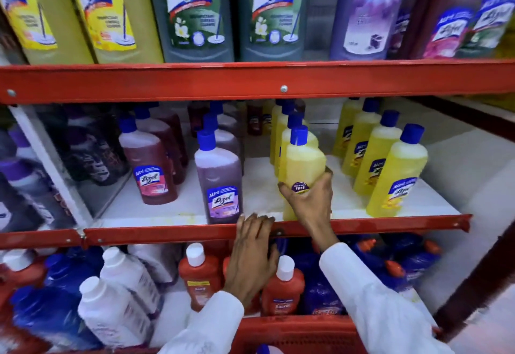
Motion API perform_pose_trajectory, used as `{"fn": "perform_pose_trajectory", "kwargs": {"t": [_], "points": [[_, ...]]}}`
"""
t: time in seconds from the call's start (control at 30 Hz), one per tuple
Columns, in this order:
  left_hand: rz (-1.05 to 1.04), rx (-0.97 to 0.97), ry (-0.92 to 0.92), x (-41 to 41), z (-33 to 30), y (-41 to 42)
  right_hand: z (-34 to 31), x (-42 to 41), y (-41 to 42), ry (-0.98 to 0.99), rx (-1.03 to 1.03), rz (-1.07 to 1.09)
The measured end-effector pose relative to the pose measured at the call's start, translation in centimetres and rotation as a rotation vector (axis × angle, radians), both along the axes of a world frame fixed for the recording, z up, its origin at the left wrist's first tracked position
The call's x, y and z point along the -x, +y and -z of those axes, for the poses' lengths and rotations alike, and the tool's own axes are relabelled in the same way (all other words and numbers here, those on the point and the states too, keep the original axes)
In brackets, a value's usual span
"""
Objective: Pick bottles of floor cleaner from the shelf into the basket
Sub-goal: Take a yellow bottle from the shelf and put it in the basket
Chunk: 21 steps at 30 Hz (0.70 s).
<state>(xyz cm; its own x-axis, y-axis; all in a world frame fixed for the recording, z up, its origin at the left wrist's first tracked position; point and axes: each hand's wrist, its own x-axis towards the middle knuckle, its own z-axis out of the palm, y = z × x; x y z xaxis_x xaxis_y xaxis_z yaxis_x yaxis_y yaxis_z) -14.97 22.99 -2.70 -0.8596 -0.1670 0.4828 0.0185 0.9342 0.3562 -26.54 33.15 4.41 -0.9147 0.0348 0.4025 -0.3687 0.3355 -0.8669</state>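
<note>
yellow bottle (pixel 302 169) upright on shelf (pixel 178 208), red basket (pixel 295 334) below

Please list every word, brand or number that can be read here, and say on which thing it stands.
"Lizol": large green bottle on the top shelf, also its neighbours.
"Bactin": large purple bottle.
"Lizol", "ALL": purple bottle on the middle shelf.
"Lizol": red bottle.
"FREE": round sticker on the yellow bottle that the right hand grips.
All smaller print is blurred.
</note>
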Motion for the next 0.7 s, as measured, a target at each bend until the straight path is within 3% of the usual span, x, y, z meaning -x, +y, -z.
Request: {"fn": "perform_pose_trajectory", "kwargs": {"t": [0.1,0.23,0.3,0.4,0.47,0.6,0.67,0.7], "points": [[-0.009,-0.011,-0.001,0.0,0.1,0.1,-0.6,0.3,1.3,-0.022,0.171,-0.062],[-0.008,-0.049,0.015,-0.1,0.4,0.3,-3.2,-0.7,3.6,-0.013,0.622,-0.299],[-0.012,-0.069,0.024,-0.1,0.5,0.3,-4.3,-0.6,5.3,-0.086,0.829,-0.634],[-0.015,-0.081,0.03,0.2,0.5,0.6,-5.6,-0.8,6.9,-0.352,1.073,-1.285],[-0.017,-0.094,0.027,0.4,0.5,0.5,-6.0,-1.5,7.1,-0.426,1.16,-1.511],[-0.015,-0.102,0.02,0.4,0.4,0.5,-5.8,-2.4,7.7,-0.422,1.188,-1.567],[-0.008,-0.096,0.034,0.4,0.3,0.6,-6.0,-2.9,8.1,-0.381,1.177,-1.415],[-0.006,-0.097,0.041,0.4,0.3,0.6,-6.3,-3.4,8.1,-0.355,1.131,-1.219]]}}
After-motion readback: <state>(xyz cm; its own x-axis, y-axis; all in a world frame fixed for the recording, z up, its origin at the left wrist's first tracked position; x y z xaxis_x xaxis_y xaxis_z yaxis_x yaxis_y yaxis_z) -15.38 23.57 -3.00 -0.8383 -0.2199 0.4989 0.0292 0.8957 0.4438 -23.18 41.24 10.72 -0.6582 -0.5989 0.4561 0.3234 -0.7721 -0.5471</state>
